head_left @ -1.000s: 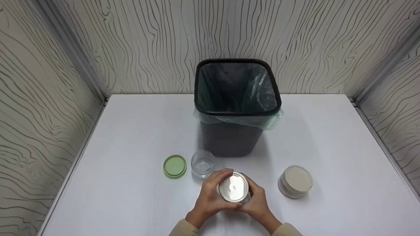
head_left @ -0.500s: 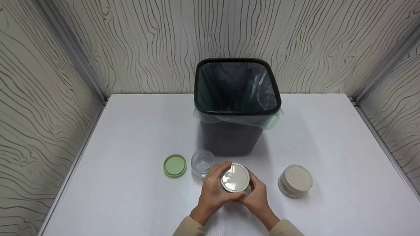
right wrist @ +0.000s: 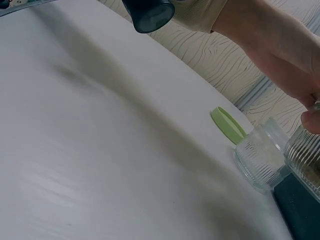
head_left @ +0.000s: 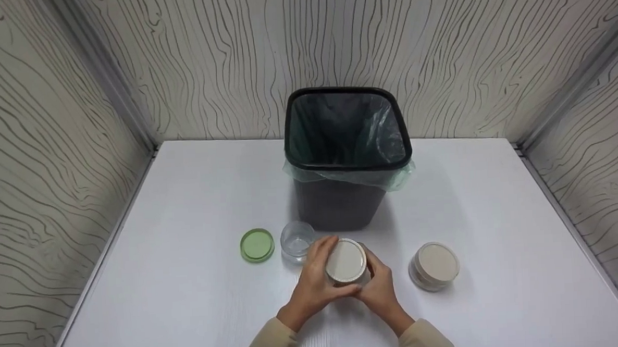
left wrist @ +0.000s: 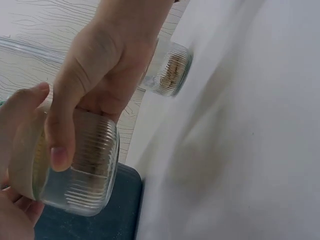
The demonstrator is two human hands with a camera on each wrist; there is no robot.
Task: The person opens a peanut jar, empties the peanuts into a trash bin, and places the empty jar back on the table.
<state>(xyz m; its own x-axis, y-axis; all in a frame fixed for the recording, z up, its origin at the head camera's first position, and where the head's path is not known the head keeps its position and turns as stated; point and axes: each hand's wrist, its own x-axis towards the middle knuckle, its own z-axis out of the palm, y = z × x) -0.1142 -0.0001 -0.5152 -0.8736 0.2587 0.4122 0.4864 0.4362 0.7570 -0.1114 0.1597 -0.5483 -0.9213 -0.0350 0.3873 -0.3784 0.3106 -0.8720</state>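
The left hand (head_left: 312,287) holds a glass jar (left wrist: 87,197) around its pale lid (head_left: 346,261), and the right hand (head_left: 380,291) holds the glass side. This jar is in front of the dark bin (head_left: 339,206), between an open glass pot (head_left: 297,241) and another closed jar (head_left: 434,266). A green lid (head_left: 257,245) lies beside the pot.

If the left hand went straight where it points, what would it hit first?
Beyond the clear ribbed glass jar it holds, the left hand would probably meet the dark grey plastic bin; depth is unclear.

Pale wavy-lined walls (head_left: 220,52), grey corner strips (head_left: 103,73), white tabletop (head_left: 189,304)
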